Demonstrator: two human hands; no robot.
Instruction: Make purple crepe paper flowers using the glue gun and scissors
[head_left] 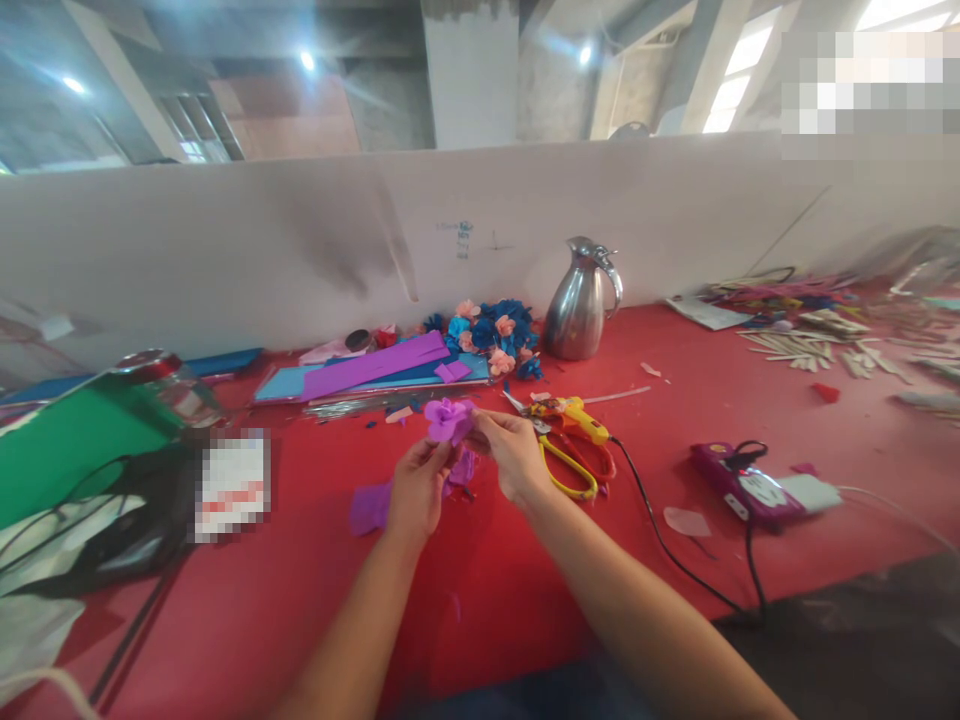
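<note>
Between my two hands, above the red table [480,590], is a purple paper flower [448,418]. My left hand [420,485] pinches it from below near its base. Fingers of my right hand [514,450] close on its right-hand petals. Pieces of purple paper [369,508] lie on the table beneath and beside my left hand. Just right of my right hand lie scissors with yellow and red handles [574,470] and a yellow glue gun [585,420] with a black cord. Behind my hands, blue and pink paper flowers [495,332] sit in a heap.
A steel jug [577,305] stands by the low partition. Purple and blue paper sheets [375,365] lie at the back. At right is a purple power strip [750,485] with cords; at left, a glass jar [176,390] and a green sheet [82,440].
</note>
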